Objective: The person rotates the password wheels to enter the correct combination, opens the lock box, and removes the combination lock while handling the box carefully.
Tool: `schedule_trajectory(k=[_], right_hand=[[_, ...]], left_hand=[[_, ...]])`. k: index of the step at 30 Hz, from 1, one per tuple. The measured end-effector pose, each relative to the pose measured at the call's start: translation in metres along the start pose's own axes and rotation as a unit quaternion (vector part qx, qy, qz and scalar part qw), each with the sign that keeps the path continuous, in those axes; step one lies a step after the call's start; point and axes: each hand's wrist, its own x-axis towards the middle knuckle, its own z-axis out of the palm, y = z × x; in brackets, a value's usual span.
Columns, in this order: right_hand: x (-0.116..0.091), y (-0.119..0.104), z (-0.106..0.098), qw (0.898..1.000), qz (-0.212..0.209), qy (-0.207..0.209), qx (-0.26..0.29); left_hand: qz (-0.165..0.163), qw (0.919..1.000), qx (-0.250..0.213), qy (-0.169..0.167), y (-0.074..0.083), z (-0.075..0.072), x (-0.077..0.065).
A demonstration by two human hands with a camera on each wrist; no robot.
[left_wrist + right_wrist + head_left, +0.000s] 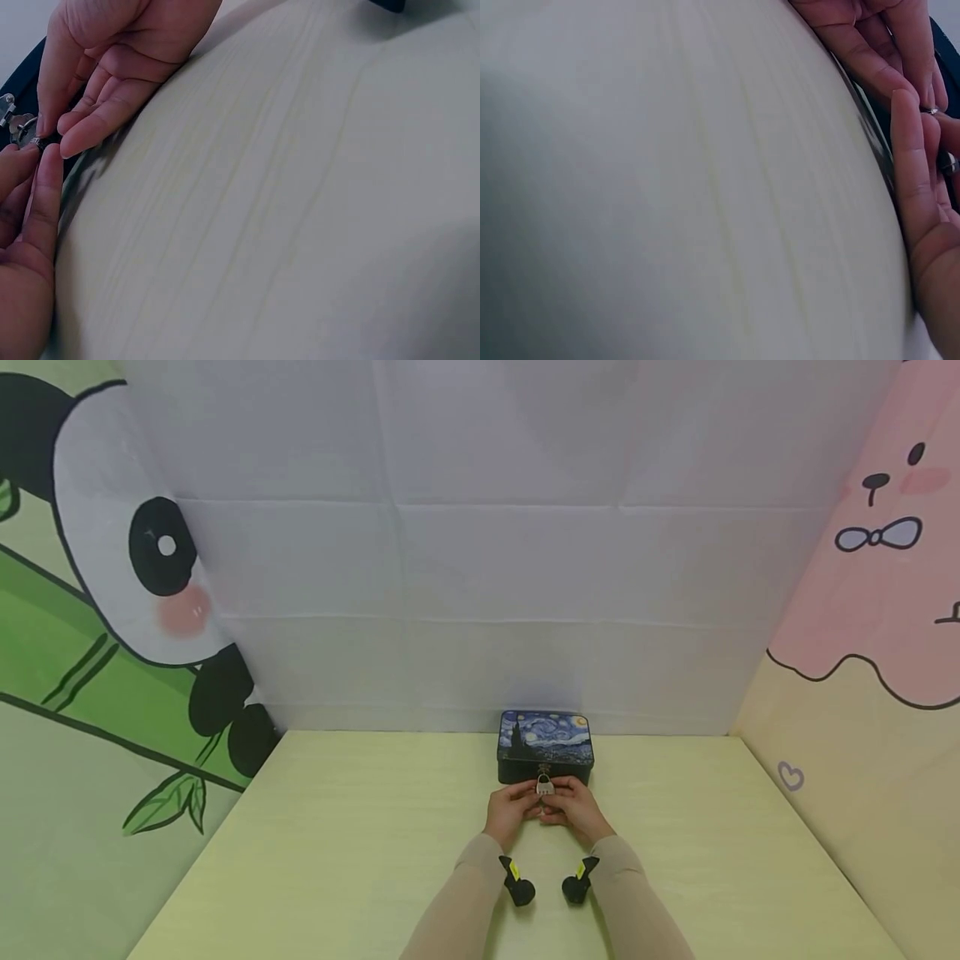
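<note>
A small tin box (551, 739) with a swirling blue night-sky picture on its lid sits against the back wall, lid down. At its front a metal clasp (7, 109) carries a silver combination padlock (545, 787). My left hand (507, 810) pinches the padlock from the left, thumb and fingers at its body. From the other side my right hand (577, 808) pinches it too, the fingertips of both hands meeting around it. In the right wrist view the fingers (911, 142) cover most of the lock.
The pale yellow table (360, 843) reaches back to a white wall cloth (480, 568). Painted panels stand at both sides, a panda (120, 527) on the left and a pink animal (885, 585) on the right. Black wrist cameras (517, 889) hang by the sleeves.
</note>
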Motion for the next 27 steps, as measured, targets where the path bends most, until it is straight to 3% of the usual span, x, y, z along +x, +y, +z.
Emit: schedule_trajectory(k=[14,22,27], right_hand=[[0.0,-0.002,0.003,1.0,0.006,0.005,-0.005],[-0.001,-0.002,0.003,1.0,0.0,0.0,-0.003],[-0.001,-0.002,0.005,1.0,0.001,0.002,-0.004]], left_hand=[[-0.005,0.9999,0.011,0.004,0.003,0.0,-0.002],[0.004,0.9999,0.009,-0.004,0.031,0.004,-0.021],[-0.004,1.0,0.008,-0.002,0.023,0.003,-0.016]])
